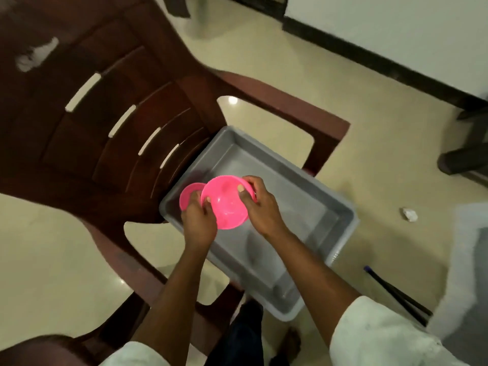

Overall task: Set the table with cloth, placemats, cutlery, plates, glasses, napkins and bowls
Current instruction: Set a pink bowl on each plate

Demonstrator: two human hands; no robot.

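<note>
Two pink plastic bowls are held over a grey plastic tub (311, 186) that rests on the seat of a dark brown plastic chair (111, 122). My right hand (260, 204) grips the far right rim of the larger pink bowl (225, 204), thumb inside. My left hand (198, 220) holds the bowl's left rim with its thumb on the inside, and its fingers also reach the second pink bowl (188, 194), which peeks out behind to the left. The tub's inside looks bare.
The chair's armrests (290, 107) frame the tub on both sides. A crumpled white scrap (409, 214) and a dark stick (396, 294) lie on the cream tiled floor to the right. Dark furniture legs (464, 157) stand at the far right.
</note>
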